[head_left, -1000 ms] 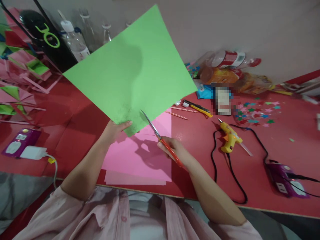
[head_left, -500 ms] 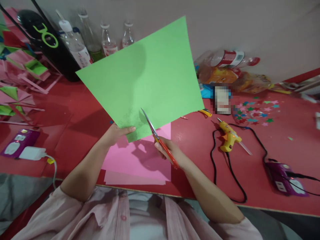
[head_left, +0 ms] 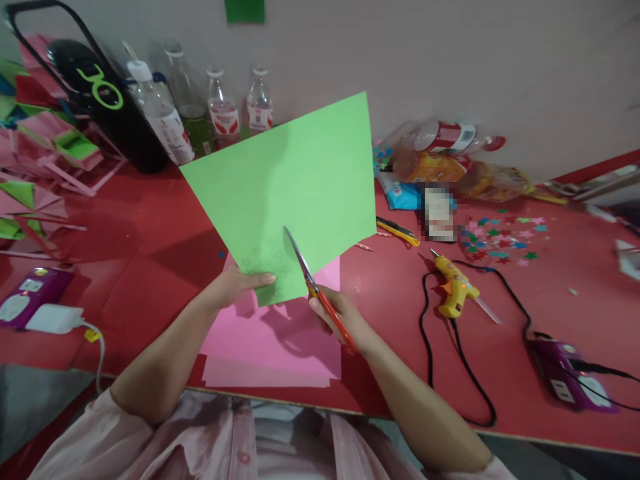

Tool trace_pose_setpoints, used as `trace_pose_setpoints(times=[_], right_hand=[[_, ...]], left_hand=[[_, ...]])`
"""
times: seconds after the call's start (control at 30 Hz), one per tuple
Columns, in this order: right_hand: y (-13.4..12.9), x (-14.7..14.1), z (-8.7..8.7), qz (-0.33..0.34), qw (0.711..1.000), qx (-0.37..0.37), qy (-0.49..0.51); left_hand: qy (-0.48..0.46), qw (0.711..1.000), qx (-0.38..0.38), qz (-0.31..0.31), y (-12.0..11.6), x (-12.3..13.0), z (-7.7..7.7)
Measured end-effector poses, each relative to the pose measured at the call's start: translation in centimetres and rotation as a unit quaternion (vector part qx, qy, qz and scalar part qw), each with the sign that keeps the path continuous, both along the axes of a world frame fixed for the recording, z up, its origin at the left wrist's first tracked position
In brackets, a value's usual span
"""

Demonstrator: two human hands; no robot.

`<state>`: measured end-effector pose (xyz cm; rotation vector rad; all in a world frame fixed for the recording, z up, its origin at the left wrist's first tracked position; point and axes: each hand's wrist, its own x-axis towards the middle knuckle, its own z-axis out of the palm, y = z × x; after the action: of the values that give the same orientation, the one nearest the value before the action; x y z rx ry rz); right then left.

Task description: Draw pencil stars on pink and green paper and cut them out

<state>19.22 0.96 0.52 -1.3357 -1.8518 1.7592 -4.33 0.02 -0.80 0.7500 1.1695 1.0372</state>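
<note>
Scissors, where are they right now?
In the head view, just below the middle, the scissors are in the right hand, to the right of the left hand, with a blade showing in front of the green paper.

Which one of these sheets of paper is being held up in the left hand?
The green sheet, gripped near its lower corner by the left hand, thumb on top. The pink sheets lie below it on the red table.
</note>
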Motion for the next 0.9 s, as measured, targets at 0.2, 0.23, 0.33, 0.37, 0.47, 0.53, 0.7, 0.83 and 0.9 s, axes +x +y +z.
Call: trace_pose_setpoints(times=[0.2,0.23,0.33,0.37,0.47,0.53,0.7,0.83,0.9], right_hand=[[0.2,-0.1,-0.4,-0.021,0.999,-0.035,0.001],[0.2,-0.1,-0.4,-0.017,0.999,-0.038,0.003],[0.2,0.0,-0.5,-0.016,0.999,-0.031,0.01],[0.2,0.0,-0.5,-0.019,0.999,-0.031,0.009],[0.1,-0.1,-0.6,-0.029,0.999,-0.035,0.003],[0.0,-0.3,-0.6,-0.039,0.999,-0.033,0.006],[-0.6,-0.9,-0.2,-0.136,0.988,0.024,0.062],[-1.0,-1.1,-0.2,-0.189,0.975,0.095,0.072],[-1.1,-1.1,-0.3,-0.183,0.973,0.126,0.06]], left_hand=[[-0.014,1.0,-0.006,0.002,-0.1,0.2,-0.2],[-0.013,1.0,-0.012,-0.008,-0.1,0.2,-0.2],[-0.007,0.999,-0.024,-0.026,-0.2,0.5,-0.2],[-0.011,0.999,-0.025,-0.026,-0.2,0.6,-0.2],[-0.021,0.999,-0.021,-0.026,-0.1,0.8,-0.2],[-0.027,0.999,-0.015,-0.012,0.1,0.8,-0.2],[-0.13,0.99,0.043,-0.033,0.5,0.9,-0.3],[-0.151,0.978,0.087,-0.116,-0.2,2.8,-0.6],[-0.113,0.983,0.096,-0.107,-0.7,3.8,-0.7]])
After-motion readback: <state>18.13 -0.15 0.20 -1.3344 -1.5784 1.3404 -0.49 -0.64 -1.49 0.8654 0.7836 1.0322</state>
